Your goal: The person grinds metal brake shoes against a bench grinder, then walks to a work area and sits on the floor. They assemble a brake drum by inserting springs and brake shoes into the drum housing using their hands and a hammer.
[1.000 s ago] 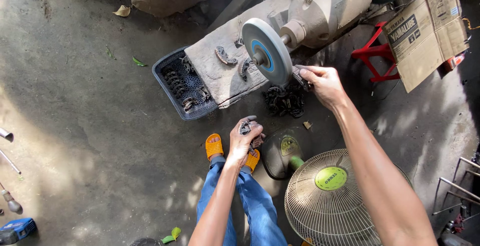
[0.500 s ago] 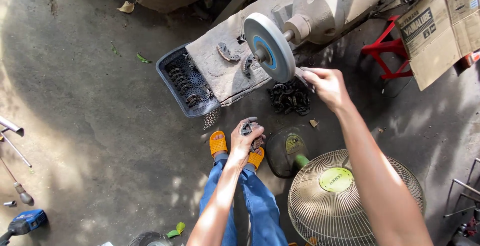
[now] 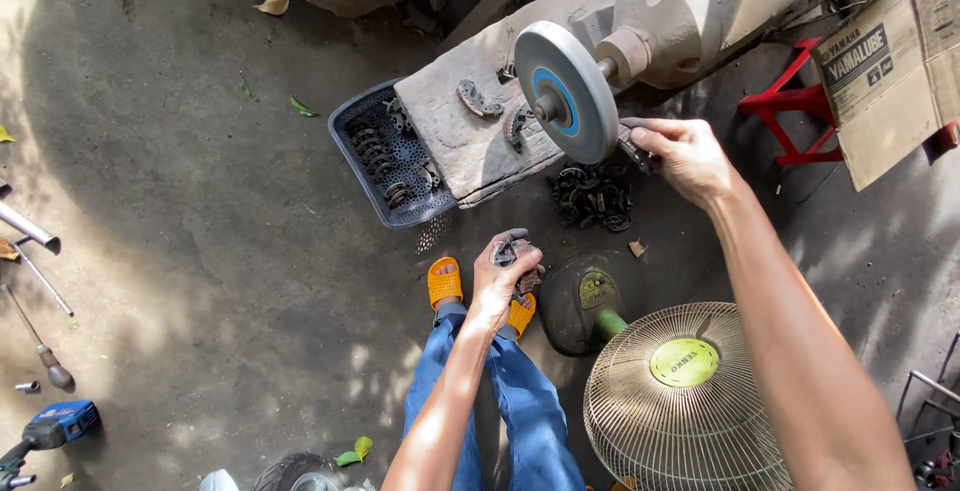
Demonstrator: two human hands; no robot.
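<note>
On concrete, right hand [image 3: 685, 156] pinches a dark curved part [image 3: 636, 148]; left hand [image 3: 503, 269] clutches several.

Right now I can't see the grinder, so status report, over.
Right hand presses a metal part beside the grinding wheel. Left hand grips another part. Nothing between.

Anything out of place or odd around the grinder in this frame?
Yes. The grinding wheel has no guard, and the right hand presses a small metal part against its edge. Dark curved parts lie heaped loose on the concrete, outside the basket.
</note>
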